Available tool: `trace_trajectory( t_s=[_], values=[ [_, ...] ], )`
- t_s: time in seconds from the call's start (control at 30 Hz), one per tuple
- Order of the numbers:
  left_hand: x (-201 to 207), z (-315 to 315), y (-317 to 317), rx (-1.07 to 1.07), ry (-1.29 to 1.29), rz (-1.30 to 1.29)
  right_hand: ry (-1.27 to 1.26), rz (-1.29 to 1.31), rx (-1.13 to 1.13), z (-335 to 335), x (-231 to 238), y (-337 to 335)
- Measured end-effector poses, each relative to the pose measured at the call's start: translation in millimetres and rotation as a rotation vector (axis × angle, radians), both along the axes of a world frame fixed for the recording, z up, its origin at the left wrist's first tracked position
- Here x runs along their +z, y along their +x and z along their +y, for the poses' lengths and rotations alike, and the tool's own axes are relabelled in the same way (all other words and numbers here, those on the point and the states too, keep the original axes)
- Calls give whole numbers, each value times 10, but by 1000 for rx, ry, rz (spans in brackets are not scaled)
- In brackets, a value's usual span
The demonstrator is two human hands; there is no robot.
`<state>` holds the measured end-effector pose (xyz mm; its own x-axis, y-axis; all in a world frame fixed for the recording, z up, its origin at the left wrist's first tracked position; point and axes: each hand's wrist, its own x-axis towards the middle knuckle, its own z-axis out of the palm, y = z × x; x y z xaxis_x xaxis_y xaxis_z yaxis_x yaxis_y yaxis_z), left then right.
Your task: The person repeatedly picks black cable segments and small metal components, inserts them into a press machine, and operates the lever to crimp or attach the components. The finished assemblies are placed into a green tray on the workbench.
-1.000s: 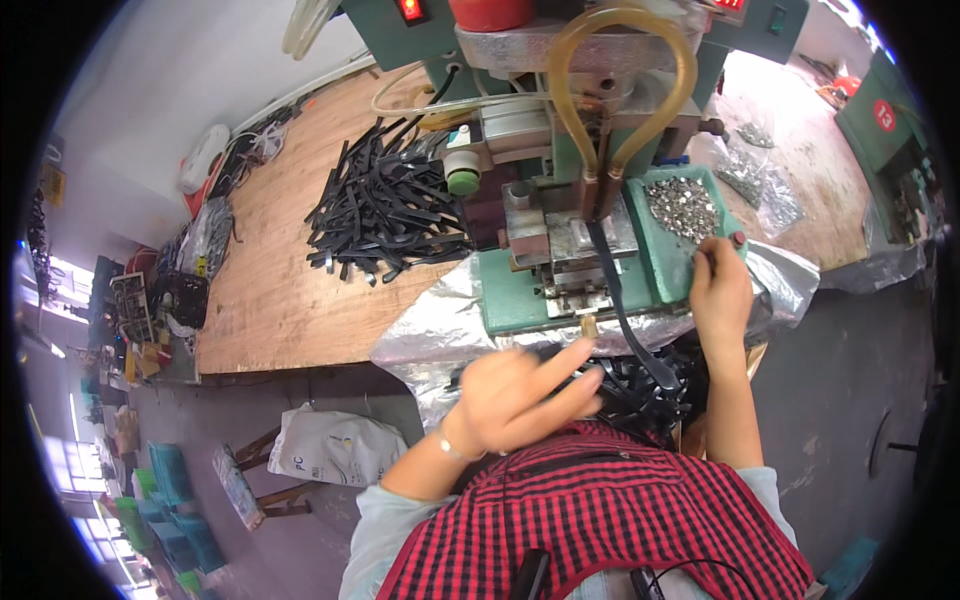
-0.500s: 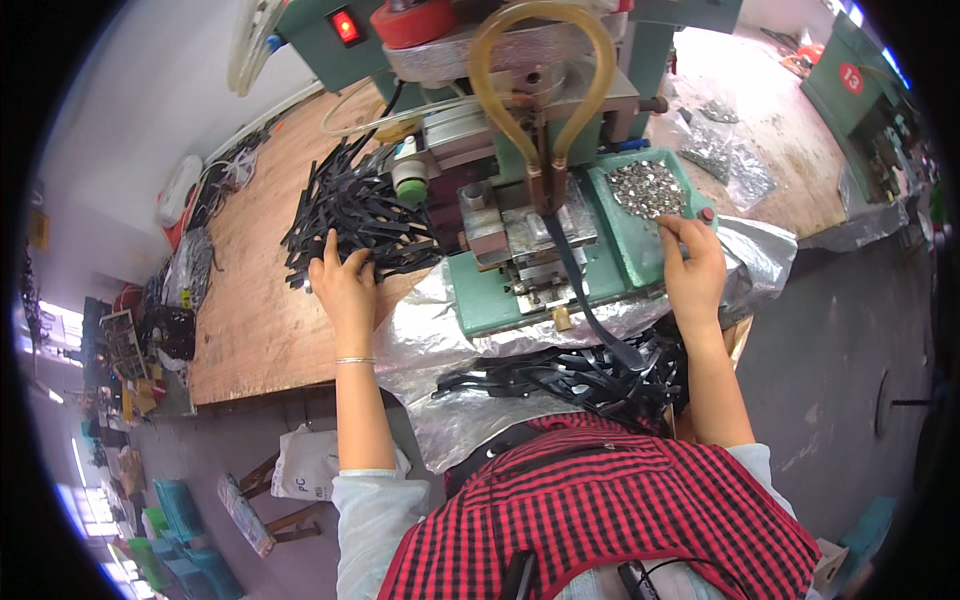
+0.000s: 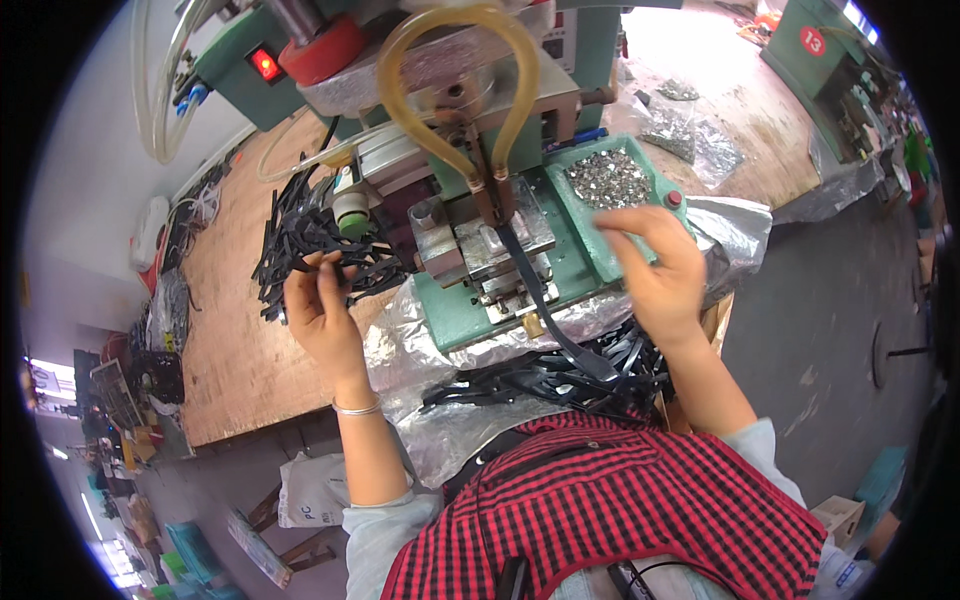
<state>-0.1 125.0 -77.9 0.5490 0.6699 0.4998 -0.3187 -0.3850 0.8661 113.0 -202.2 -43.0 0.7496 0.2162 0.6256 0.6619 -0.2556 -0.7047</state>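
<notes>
Black straps (image 3: 308, 230), overlapping beyond our left hand (image 3: 325, 322), may snag; we can't tell if it or our right hand (image 3: 665, 272) grips.

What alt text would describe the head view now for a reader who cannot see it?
A person's left hand is at a pile of black strips while the blurred right hand is at a green tray of small metallic pieces. Between them, a black strip trails from a machine.
</notes>
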Motion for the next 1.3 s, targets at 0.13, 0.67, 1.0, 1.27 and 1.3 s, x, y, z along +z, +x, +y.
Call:
trace_trajectory(
  t_s=[0.13, 0.67, 1.0, 1.27, 1.3],
  values=[
    [-379, 86, 32, -25, 23, 102, 183, 68, 148, 618, 20, 179],
    [518, -976, -109, -103, 904, -201, 432, 465, 373, 707, 399, -319],
    [455, -1255, 256, -212, 1139, -290, 320, 247, -212, -96, -229, 680],
    [418, -1241, 230, -215, 1116, -268, -361, 42, -248, -175, -609, 503],
    [421, -1229, 207, -218, 1114, -252, -438, 10, -243, -139, -609, 492]
  ],
)
